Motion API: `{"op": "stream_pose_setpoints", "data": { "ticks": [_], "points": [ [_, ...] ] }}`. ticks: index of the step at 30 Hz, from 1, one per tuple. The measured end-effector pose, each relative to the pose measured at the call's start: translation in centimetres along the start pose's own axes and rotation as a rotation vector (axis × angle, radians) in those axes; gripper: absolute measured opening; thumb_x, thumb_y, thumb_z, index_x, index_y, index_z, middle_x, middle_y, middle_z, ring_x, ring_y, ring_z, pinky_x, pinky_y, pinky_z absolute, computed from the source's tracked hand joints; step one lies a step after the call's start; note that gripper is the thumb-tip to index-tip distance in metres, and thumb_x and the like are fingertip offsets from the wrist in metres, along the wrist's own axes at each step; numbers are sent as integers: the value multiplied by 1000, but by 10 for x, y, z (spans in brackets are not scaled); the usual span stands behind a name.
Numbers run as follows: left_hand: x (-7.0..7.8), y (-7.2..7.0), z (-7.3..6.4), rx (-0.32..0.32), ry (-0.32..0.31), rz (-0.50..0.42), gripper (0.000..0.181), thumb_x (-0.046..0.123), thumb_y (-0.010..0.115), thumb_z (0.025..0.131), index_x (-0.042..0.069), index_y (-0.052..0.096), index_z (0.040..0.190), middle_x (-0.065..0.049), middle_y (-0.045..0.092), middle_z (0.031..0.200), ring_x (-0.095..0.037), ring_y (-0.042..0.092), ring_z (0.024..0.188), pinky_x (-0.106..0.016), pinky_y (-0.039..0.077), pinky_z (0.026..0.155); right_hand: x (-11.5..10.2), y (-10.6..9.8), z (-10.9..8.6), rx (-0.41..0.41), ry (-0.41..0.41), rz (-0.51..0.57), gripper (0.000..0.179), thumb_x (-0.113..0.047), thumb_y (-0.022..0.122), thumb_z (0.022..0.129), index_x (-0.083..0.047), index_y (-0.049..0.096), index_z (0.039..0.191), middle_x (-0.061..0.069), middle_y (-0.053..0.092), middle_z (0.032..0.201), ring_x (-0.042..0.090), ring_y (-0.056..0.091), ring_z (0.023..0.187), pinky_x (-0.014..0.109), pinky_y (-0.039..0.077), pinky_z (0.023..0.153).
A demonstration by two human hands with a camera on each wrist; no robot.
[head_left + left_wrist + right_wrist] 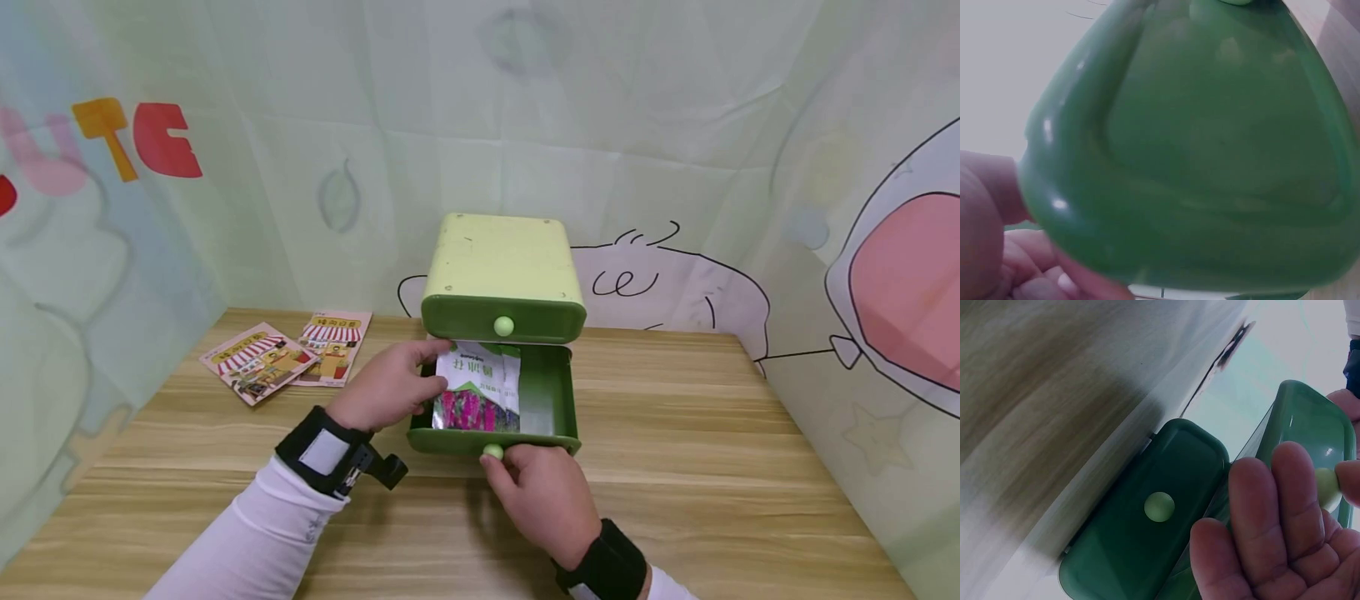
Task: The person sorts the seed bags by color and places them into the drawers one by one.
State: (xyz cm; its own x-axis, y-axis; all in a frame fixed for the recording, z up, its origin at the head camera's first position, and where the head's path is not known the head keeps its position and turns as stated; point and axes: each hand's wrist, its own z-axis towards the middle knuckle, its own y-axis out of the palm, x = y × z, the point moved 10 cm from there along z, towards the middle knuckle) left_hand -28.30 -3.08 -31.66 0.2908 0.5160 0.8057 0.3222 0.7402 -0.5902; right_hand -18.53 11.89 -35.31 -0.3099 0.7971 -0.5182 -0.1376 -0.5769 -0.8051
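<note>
A pale yellow box (502,254) with green drawers stands on the table; its upper drawer (461,319) is closed. The lower drawer (547,442) is pulled out, and a seed packet (480,375) with pink flowers lies at its left side. My left hand (386,387) reaches over that drawer's left wall, index fingertip and thumb at the packet's left edge. Its other fingers are partly hidden, and I cannot tell whether it grips the packet. My right hand (543,496) pinches the lower drawer's pale round knob (1327,489) between thumb and finger.
Left of the box, two pink packets with a striped-awning picture lie overlapping, a front one (258,362) and a rear one (337,337). A printed cloth backdrop (525,125) hangs right behind the wooden table (675,467) and along both sides.
</note>
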Motion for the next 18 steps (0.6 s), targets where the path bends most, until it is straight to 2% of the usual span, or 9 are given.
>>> {"op": "stream_pose_setpoints", "data": {
  "ticks": [7, 18],
  "points": [
    [0, 2, 1, 11, -12, 69, 53, 16, 63, 87, 9, 46, 137, -12, 50, 129, -17, 55, 51, -34, 52, 46, 1, 0, 0, 2, -2, 12, 46, -45, 56, 93, -26, 48, 51, -16, 38, 44, 2, 37, 40, 22, 31, 37],
    [3, 5, 1, 21, -29, 78, 53, 16, 63, 89, 11, 46, 138, -9, 56, 118, -17, 55, 50, -35, 52, 46, 0, -1, -1, 17, -13, 3, 46, -44, 57, 92, -27, 47, 51, -16, 37, 44, 1, 36, 39, 22, 31, 36]
  ]
}}
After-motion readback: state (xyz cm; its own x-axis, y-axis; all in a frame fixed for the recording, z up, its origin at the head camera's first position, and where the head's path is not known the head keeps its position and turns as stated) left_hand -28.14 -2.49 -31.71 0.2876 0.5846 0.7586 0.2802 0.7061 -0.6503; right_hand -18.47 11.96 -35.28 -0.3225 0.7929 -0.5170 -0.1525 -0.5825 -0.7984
